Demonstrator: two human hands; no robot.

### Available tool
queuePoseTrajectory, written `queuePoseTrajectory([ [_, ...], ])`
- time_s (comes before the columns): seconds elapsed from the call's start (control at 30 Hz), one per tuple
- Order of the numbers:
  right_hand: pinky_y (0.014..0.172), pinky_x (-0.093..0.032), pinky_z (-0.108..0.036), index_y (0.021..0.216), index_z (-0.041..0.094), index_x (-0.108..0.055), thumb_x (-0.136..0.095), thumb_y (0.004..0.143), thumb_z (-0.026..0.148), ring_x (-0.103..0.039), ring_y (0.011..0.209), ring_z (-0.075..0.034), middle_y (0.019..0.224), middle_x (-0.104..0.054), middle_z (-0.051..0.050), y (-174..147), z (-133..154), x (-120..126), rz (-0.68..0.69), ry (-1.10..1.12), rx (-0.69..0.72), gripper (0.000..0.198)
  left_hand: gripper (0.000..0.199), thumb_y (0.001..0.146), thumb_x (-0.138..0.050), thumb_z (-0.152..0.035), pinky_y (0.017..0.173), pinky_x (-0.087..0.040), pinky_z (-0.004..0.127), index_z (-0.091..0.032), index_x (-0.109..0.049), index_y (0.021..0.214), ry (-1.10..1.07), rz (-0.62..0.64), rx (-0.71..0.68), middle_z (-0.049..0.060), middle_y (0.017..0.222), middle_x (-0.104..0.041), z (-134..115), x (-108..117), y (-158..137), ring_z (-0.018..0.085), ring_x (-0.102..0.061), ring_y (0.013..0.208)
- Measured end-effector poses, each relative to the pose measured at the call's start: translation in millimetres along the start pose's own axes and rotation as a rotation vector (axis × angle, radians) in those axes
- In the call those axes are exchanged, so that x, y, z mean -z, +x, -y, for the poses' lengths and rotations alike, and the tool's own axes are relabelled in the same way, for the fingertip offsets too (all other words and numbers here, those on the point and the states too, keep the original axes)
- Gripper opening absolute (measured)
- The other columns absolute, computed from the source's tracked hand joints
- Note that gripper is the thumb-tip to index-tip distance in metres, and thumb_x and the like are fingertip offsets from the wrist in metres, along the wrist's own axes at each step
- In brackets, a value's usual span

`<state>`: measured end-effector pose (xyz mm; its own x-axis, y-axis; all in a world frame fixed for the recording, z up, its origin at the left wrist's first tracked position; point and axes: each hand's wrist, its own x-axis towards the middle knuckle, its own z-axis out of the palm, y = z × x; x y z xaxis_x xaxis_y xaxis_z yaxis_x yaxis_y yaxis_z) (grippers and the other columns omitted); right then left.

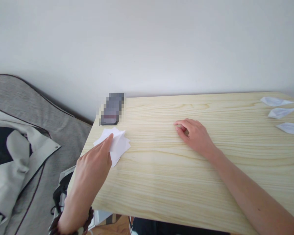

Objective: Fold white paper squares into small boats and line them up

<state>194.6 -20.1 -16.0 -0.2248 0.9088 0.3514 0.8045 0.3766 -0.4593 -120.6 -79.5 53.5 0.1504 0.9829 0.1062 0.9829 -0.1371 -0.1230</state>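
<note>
On the left of the table lies a loose pile of white square paper sheets [120,150], fanned at different angles. My left hand [94,163] reaches over the pile, its fingers pressed together and pinching a sheet at the top, one part of which looks slightly raised. The thumb is mostly hidden behind the hand. Near the middle of the table rests my right hand [194,135], fingers curled in toward the thumb, with nothing seen in them. Far to the right, three folded white paper pieces [281,113] with pointed ends lie in a column.
A pixelated phone [111,111] lies behind the sheets at the table's back left corner. The light wooden table [161,182] meets a white wall [161,45]. Left of it stands a grey sofa [46,130] with a pale cloth or bag [36,160] on it.
</note>
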Motion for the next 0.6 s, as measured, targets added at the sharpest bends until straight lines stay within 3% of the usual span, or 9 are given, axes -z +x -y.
queuePoseTrajectory([
  [0.13, 0.075, -0.043, -0.034, 0.097, 0.019, -0.065, -0.049, 0.090, 0.022, -0.059, 0.072, -0.019, 0.078, -0.066, -0.004, 0.4, 0.1, 0.0, 0.005, 0.001, -0.011, 0.018, 0.053, 0.082, -0.043, -0.006, 0.090, -0.055, 0.033, -0.023, -0.055, 0.130, -0.212, -0.284, -0.134, 0.002, 0.126, -0.065, -17.3, 12.3, 6.3, 0.021, -0.068, 0.103],
  [0.2, 0.075, -0.044, -0.033, 0.098, 0.019, -0.065, -0.049, 0.090, 0.022, -0.059, 0.074, -0.019, 0.080, -0.066, -0.004, 0.4, 0.0, 0.6, 0.001, 0.018, -0.019, 0.018, 0.056, 0.078, -0.042, 0.000, 0.093, -0.054, 0.031, -0.023, -0.058, 0.126, -0.316, -0.322, -0.269, 0.000, 0.124, -0.066, -35.3, 11.3, 20.8, 0.018, -0.067, 0.106],
  [0.37, 0.073, -0.047, -0.032, 0.104, 0.018, -0.061, -0.049, 0.089, 0.020, -0.059, 0.072, -0.017, 0.090, -0.065, -0.005, -2.0, -1.8, 4.5, -0.026, 0.127, -0.051, 0.020, 0.054, 0.078, -0.037, 0.003, 0.110, -0.042, 0.044, -0.015, -0.060, 0.124, -0.335, -0.156, -0.680, 0.008, 0.138, -0.055, -79.4, -24.2, 58.8, 0.023, -0.049, 0.131],
  [0.5, 0.079, -0.051, -0.036, 0.108, 0.017, -0.059, -0.048, 0.088, 0.017, -0.061, 0.084, -0.021, 0.095, -0.065, -0.009, -4.9, -7.7, 7.8, -0.068, 0.137, -0.036, 0.023, 0.060, 0.080, -0.038, 0.002, 0.114, -0.034, 0.049, -0.015, -0.047, 0.137, -0.417, -0.017, -0.665, 0.010, 0.147, -0.044, -98.9, -53.4, 69.8, 0.023, -0.035, 0.140],
  [0.6, 0.091, -0.049, -0.041, 0.113, 0.017, -0.058, -0.043, 0.087, 0.010, -0.060, 0.099, -0.024, 0.105, -0.065, -0.011, -5.2, -15.1, 9.5, -0.137, 0.106, -0.047, 0.031, 0.056, 0.081, -0.036, 0.001, 0.115, -0.032, 0.047, -0.019, -0.055, 0.130, -0.641, 0.014, -0.697, 0.006, 0.142, -0.051, -107.2, -58.7, 80.2, 0.020, -0.039, 0.138],
])
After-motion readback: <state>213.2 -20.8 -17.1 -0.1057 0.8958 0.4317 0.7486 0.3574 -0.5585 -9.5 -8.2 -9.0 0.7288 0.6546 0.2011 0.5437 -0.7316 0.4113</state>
